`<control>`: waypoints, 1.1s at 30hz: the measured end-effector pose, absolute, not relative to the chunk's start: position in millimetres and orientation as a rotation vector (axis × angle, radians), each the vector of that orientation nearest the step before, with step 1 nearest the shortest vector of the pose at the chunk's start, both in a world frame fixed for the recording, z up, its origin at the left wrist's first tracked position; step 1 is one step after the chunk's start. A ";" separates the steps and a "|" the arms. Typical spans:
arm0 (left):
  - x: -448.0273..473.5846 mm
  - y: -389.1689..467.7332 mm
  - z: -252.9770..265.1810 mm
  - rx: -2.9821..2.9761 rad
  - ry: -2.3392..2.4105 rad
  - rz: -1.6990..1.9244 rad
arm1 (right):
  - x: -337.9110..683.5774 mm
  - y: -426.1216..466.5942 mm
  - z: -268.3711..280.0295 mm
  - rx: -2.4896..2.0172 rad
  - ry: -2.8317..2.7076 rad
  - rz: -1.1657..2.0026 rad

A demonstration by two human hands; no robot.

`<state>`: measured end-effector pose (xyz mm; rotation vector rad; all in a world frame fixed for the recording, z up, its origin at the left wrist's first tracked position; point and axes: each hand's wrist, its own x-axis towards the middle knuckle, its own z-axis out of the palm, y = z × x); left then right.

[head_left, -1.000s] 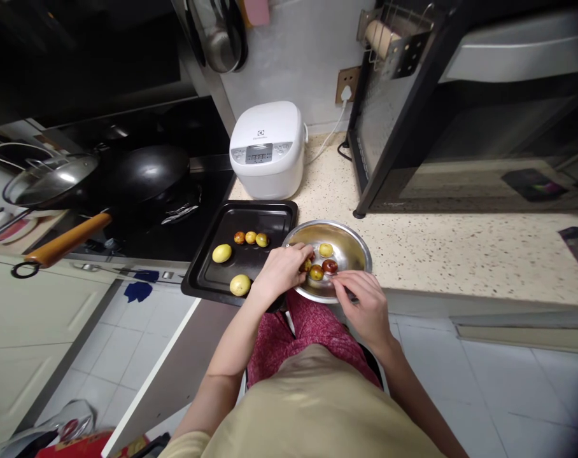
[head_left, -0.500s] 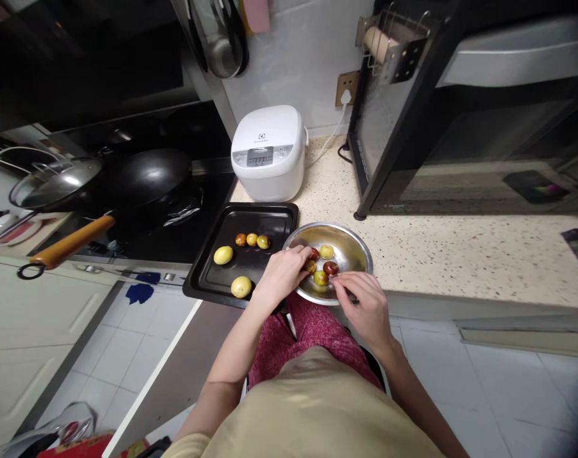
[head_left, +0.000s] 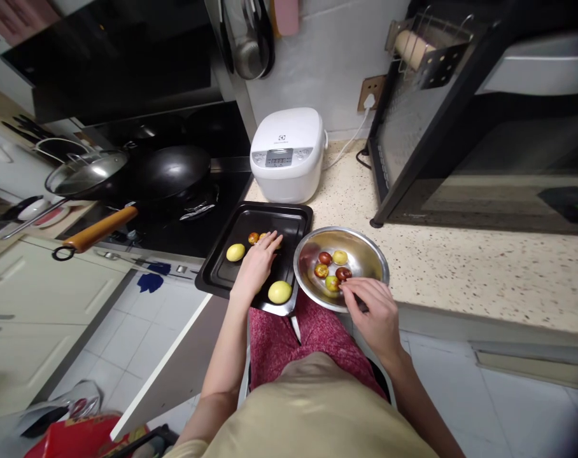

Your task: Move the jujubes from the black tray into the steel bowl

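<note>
My left hand [head_left: 259, 262] reaches over the black baking tray [head_left: 296, 219], fingers stretched out above the jujubes there. One red-brown jujube [head_left: 253, 238] shows beside its fingers; others are partly hidden under them. On the same tray lie two yellow lemon-like fruits, one left of the hand [head_left: 235, 252] and one near the front edge [head_left: 280, 292]. A steel bowl [head_left: 365, 254] to the right holds several jujubes, red, yellow and green. My right hand [head_left: 372, 308] is pinched at the bowl's near right side, its fingertips close to a dark red jujube [head_left: 343, 273]; whatever they hold is hidden.
Behind the tray stands a white rice cooker [head_left: 288, 156]. A black wok [head_left: 174, 172] with a wooden handle [head_left: 100, 230] sits on the hob at left, beside a lidded pan [head_left: 86, 175]. A large black oven [head_left: 499, 159] occupies the right of the speckled counter [head_left: 461, 267].
My left hand has left the bowl and moved over the tray, its fingers now spread. The near yellow fruit has rolled right. My right hand stays at the bowl. The view has turned left.
</note>
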<state>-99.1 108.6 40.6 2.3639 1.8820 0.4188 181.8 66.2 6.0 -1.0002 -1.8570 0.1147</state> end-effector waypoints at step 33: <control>-8.0 41.3 47.0 2.271 1.459 1.348 | 153.1 55.0 24.2 -1.025 -1.815 0.204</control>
